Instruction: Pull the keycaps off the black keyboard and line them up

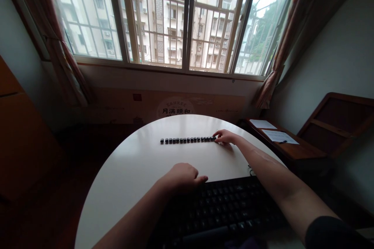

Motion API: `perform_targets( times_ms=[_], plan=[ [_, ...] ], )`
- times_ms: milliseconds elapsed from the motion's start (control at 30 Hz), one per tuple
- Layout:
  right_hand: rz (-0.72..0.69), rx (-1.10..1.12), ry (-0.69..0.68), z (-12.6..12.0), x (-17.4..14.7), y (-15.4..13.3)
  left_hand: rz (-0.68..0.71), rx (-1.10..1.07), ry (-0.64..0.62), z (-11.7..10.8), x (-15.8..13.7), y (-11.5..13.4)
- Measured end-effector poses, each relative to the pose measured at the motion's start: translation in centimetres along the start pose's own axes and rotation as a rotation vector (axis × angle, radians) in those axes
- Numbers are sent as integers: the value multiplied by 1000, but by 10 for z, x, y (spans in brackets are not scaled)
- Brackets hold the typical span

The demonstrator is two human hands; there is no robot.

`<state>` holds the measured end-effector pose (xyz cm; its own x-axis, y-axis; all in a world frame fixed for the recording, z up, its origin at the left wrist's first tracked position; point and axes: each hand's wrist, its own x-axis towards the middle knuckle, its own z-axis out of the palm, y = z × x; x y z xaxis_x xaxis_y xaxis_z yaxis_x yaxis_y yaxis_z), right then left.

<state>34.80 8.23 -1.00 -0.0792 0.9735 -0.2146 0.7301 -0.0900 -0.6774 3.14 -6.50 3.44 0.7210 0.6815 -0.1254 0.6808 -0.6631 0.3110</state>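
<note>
Small black keycaps (185,140) stand in a long straight row on the white round table (128,171). A slightly wider gap sets the leftmost keycap (162,141) apart from the others. At the row's right end, my right hand (223,136) pinches the last keycap (214,138) between thumb and fingertips, low at the tabletop. My left hand (185,175) is by the upper left corner of a black keyboard (230,202). Its fingers are curled under, with the thumb pointing right; whatever lies inside them is hidden. My forearms cover parts of the keyboard.
A thin dark cable (250,170) shows behind the keyboard, by my right forearm. Right of the table, papers (279,136) and a dark pen lie on a brown wooden surface (306,151). A printed box (204,105) stands below the barred window (187,19), with curtains on both sides.
</note>
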Motion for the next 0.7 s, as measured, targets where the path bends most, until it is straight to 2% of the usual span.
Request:
perform_targets(
  times_ms=[133, 233, 367, 467, 533, 567, 633, 700],
  plan=[
    [-20, 64, 40, -7, -13, -4, 3, -81, 1, 3, 2, -3],
    [-49, 111, 129, -14, -25, -11, -16, -220, -1, 2, 5, -9],
    [-139, 215, 301, -24, -51, -29, -86, -551, -97, -3, 8, -26],
    [-238, 312, 339, -20, -84, -50, -58, -875, -168, -5, 8, -45],
    [-331, 360, 278, -8, -114, -68, -45, -1090, -171, -4, 8, -57],
    [-412, 397, 156, 0, -130, -78, -45, -1195, -164, -2, 9, -63],
    [-479, 389, -163, 23, -162, -100, -48, -1380, -127, 1, 10, -72],
    [-521, 366, -370, 46, -190, -123, -45, -1515, -68, 4, 11, -78]
  ],
)
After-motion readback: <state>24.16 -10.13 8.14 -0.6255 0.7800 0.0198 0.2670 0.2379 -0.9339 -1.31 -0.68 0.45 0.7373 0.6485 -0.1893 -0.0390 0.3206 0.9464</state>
